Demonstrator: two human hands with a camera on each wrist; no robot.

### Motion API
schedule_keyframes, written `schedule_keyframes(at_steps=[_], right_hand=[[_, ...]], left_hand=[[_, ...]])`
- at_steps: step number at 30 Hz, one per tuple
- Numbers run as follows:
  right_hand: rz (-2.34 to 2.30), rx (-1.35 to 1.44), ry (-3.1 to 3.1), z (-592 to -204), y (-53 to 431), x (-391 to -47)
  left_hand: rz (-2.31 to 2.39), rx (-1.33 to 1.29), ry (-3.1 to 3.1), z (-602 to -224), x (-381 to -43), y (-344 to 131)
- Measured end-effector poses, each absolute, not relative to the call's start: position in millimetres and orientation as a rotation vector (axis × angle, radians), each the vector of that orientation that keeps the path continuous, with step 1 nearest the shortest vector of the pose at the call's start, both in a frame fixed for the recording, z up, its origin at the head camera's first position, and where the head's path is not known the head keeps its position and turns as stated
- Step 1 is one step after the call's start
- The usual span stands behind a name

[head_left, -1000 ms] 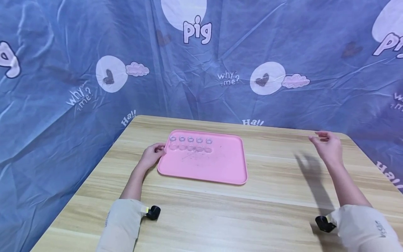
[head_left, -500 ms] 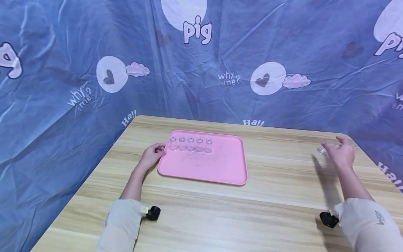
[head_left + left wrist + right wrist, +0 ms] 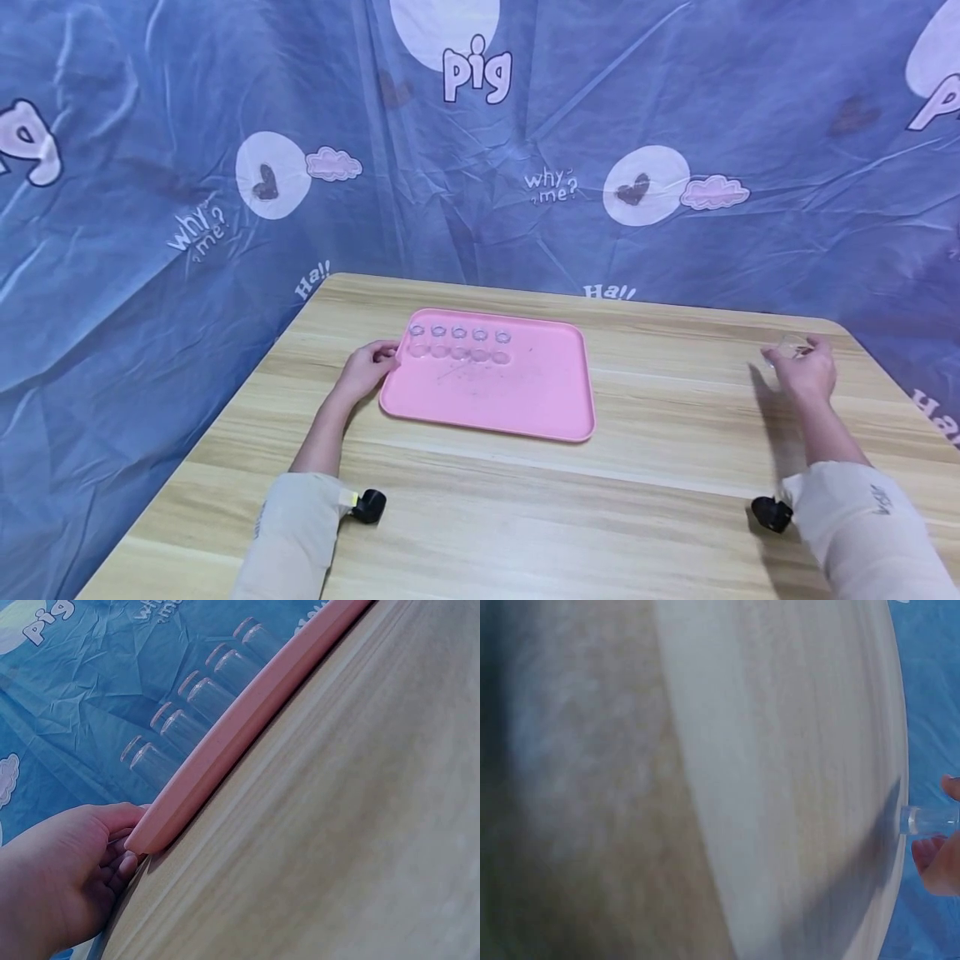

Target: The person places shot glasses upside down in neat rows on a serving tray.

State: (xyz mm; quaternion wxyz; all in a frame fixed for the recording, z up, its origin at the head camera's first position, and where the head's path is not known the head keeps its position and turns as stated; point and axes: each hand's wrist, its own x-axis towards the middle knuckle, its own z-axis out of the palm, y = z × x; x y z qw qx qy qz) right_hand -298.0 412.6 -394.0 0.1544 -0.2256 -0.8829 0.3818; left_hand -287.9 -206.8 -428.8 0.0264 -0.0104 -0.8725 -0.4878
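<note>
Several small clear cups [image 3: 459, 344] stand in a row along the back left part of a pink tray [image 3: 540, 383], their thick ringed ends up. My left hand [image 3: 369, 367] pinches the tray's left rim; in the left wrist view the fingers [image 3: 124, 817] are at its corner. Far to the right, my right hand [image 3: 808, 371] holds another clear cup [image 3: 792, 343] between thumb and fingers, at the table's back right. In the right wrist view this cup [image 3: 934, 820] has its thick end close to the tabletop, and the frame edge cuts off most of the hand.
The wooden table [image 3: 525, 508] has rounded back corners. A blue printed cloth [image 3: 450, 208] hangs behind it and along the left side. Black wrist cameras [image 3: 369, 506] project from both sleeves, close over the tabletop.
My right hand has moved right and down from above the table to the clear cup and has taken hold of it. The left hand stays at the tray. The head view has shifted slightly.
</note>
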Motion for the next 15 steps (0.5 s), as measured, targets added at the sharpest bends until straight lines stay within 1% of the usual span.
schedule_keyframes(at_steps=[6,10,15], right_hand=[[1.203,-0.746,-2.552,-396.7,419.3,-298.5],[1.219,-0.744,-2.565,-399.5,425.2,-299.5],[1.175,-0.723,-2.604,-403.8,428.6,-301.8]], left_hand=[[-1.536,-0.091,-2.642,-428.6,-285.1,-208.8],[-1.536,-0.102,-2.631,-429.1,-286.9,-208.7],[-1.525,-0.057,-2.662,-428.4,-288.3,-207.9]])
